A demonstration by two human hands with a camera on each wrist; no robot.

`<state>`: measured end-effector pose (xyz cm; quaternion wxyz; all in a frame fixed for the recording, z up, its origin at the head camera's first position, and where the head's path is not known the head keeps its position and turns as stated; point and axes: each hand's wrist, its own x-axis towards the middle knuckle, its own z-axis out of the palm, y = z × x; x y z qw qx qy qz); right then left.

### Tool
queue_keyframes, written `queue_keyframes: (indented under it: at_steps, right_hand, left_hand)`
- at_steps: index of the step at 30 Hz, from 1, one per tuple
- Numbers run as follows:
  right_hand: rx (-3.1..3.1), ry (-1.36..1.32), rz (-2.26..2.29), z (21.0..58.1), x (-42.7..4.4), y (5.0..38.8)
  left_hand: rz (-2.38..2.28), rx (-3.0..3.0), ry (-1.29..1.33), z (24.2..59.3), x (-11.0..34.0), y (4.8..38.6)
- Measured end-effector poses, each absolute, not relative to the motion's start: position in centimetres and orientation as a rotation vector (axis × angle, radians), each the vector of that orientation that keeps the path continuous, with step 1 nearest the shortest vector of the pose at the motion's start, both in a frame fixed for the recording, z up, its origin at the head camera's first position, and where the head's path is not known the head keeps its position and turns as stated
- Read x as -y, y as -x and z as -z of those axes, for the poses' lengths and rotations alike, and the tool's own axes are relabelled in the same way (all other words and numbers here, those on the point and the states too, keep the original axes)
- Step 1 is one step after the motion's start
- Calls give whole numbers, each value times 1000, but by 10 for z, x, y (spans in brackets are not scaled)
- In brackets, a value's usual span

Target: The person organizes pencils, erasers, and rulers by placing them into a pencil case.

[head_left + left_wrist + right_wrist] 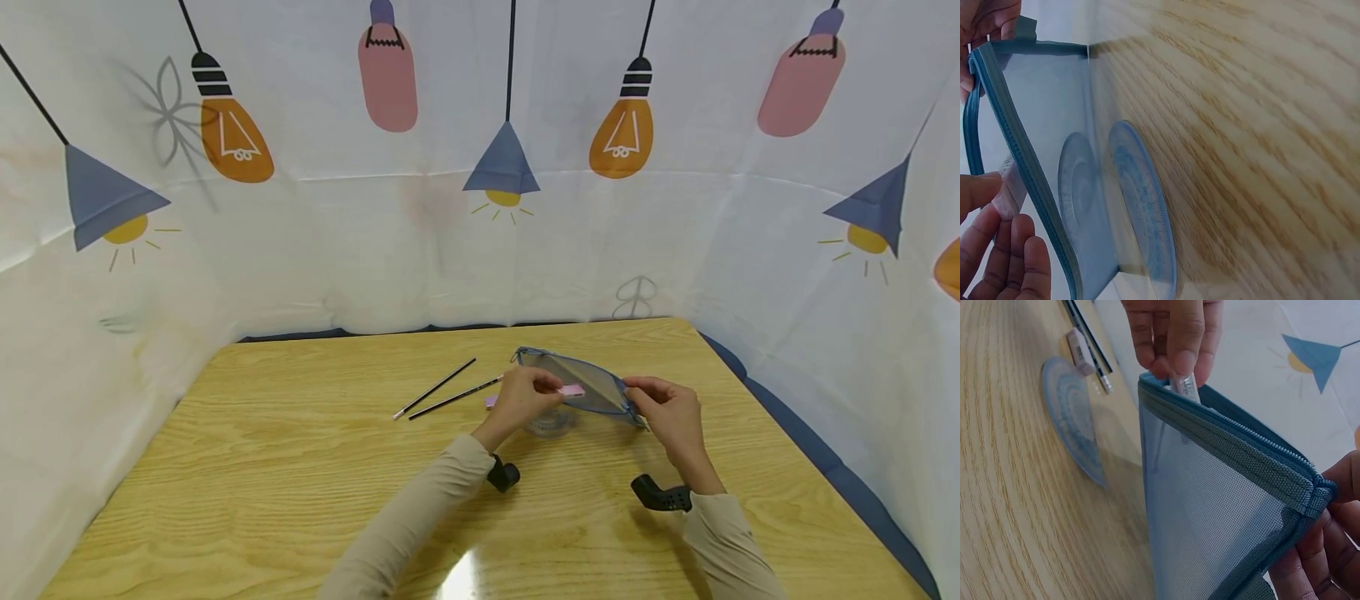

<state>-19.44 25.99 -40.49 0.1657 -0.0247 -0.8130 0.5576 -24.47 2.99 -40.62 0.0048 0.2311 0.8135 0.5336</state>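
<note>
My left hand (520, 402) pinches a small pinkish-white eraser (573, 390) between thumb and fingers. In the right wrist view this eraser (1186, 389) sits at the unzipped mouth of a blue-edged mesh zip pouch (1210, 481), its lower end inside the opening. At the pouch's other end, my right hand (670, 414) grips the zipper corner, keeping the pouch (592, 385) raised and tilted above the table. Beneath it a clear half-round protractor (1144, 203) lies flat. The pouch's inside is only partly seen through the mesh.
Left of the pouch, a black pencil (435, 388) and a second dark pencil (455, 398) lie on the wooden table (300, 467). Another pink eraser (1080, 352) rests beside the protractor. A printed white curtain (360, 250) stands behind the table.
</note>
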Motion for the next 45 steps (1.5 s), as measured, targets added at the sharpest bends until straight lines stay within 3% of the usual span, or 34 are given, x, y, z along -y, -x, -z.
queue_keyframes:
  at_steps: [45]
  right_hand:
    - [2328,53,-1576,403,-260,192]
  left_hand:
    - [-1245,-2792,-869,408,-48,265]
